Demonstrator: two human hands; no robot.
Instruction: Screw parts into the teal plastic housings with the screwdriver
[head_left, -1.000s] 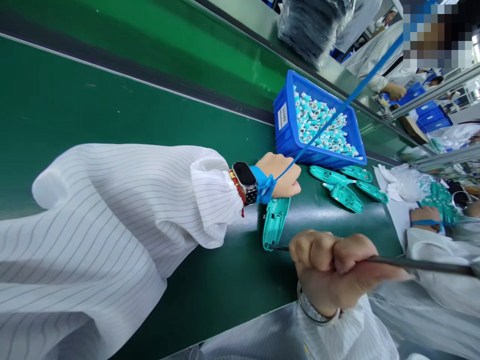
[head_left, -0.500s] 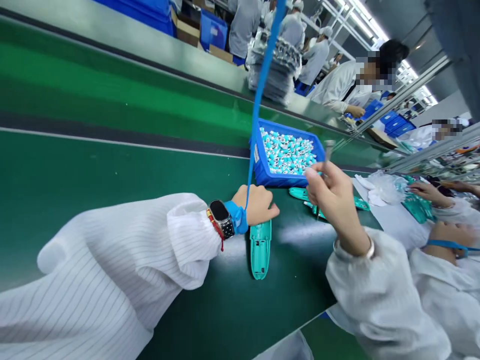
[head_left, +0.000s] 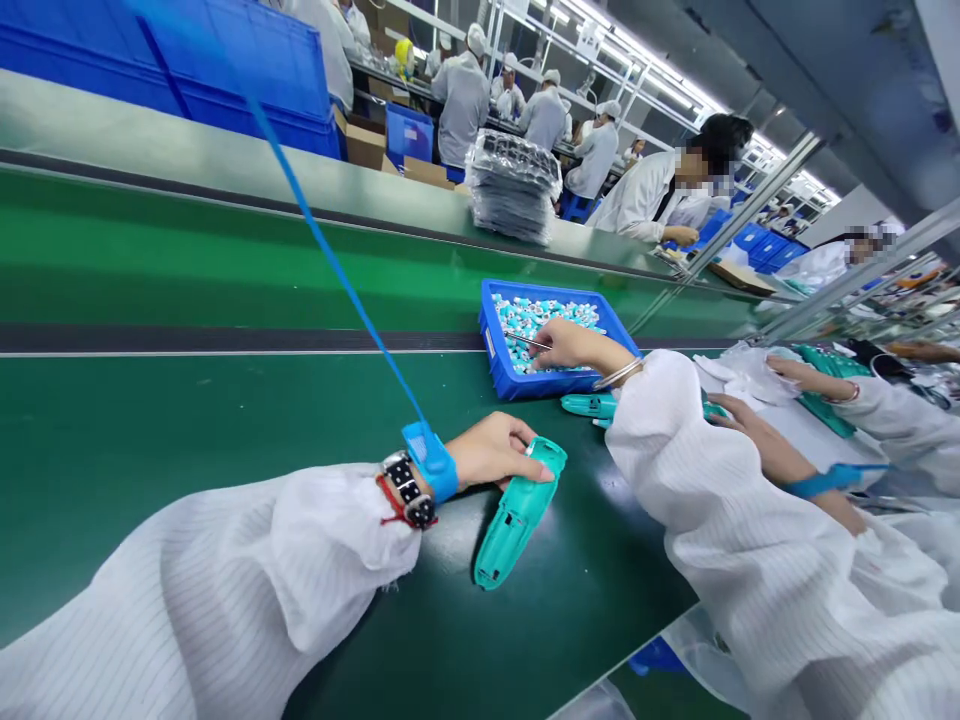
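Right grip: here's your right grip [head_left: 574, 345] reaching over the blue plastic bin [head_left: 489, 345], in a narrow pinch on a thin metal tool [head_left: 529, 342], tip down among the teal-and-white small parts [head_left: 551, 320]. Nice low angle there; keep that pinch steady and the tip close in.

Left grip: your left grip [head_left: 495, 450] is curled over the top end of the teal plastic housing [head_left: 519, 512], fingertips touching it. How firm? I can't tell from here.

Housing: it's lying on the green bench [head_left: 225, 420], just in front of the bin, long axis on a slant, narrow end to lower left, wider end pointing up and right.

Nearby: more teal housings [head_left: 589, 405] lie by your right sleeve [head_left: 660, 430], and a co-worker's hand [head_left: 739, 412] works beyond it.
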